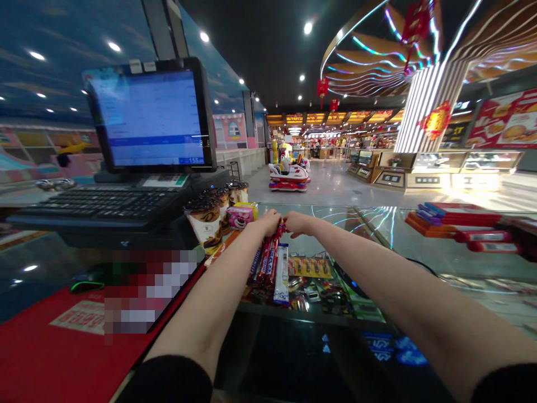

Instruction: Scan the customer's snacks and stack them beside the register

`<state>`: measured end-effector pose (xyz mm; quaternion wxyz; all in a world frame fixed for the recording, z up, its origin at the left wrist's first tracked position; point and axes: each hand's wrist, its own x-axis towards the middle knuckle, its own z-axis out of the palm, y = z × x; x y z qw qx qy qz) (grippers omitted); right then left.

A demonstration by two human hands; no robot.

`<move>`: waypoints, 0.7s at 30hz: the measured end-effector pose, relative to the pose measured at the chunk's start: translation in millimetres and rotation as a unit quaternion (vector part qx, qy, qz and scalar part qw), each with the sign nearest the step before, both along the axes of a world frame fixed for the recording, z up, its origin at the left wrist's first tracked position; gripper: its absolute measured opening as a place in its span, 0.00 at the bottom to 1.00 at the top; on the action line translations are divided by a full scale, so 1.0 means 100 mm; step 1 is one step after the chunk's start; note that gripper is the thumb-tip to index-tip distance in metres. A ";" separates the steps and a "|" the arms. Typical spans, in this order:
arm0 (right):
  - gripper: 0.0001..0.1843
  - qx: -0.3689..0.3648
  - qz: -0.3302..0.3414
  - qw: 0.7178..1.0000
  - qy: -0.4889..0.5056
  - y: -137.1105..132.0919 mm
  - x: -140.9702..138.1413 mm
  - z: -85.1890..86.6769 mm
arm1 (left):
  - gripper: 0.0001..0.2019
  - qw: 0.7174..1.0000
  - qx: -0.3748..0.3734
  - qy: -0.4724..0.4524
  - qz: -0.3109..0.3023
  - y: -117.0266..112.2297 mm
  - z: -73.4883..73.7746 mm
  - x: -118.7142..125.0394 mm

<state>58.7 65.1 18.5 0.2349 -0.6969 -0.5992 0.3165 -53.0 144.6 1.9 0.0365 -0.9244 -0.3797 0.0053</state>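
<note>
Both arms reach forward over the glass counter (335,215). My left hand (269,222) is closed at the far end of several red and dark Mentos candy rolls (269,260), which lie side by side lengthwise. Facing it, my right hand (297,224) has curled fingers at the same far end, pinching the tip of a red roll. The fingertips are small and partly hidden. A slim white-and-blue packet (281,274) lies right of the rolls. To their left stand several lidded cups (206,226), with a pink box (240,217) beside them.
A monitor (151,120) and black keyboard (104,210) stand on the left, above a mouse (87,284) and red mat (37,336). Carded goods (312,267) show right of the packet. Red boxes (470,215) are stacked at the far right. Beyond the counter is a kiddie ride (289,176).
</note>
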 end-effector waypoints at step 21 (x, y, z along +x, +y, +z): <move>0.08 -0.001 -0.017 0.997 0.070 -0.26 -0.13 -0.03 | 0.21 0.997 -0.030 -0.071 -0.009 -0.31 -0.06 -0.24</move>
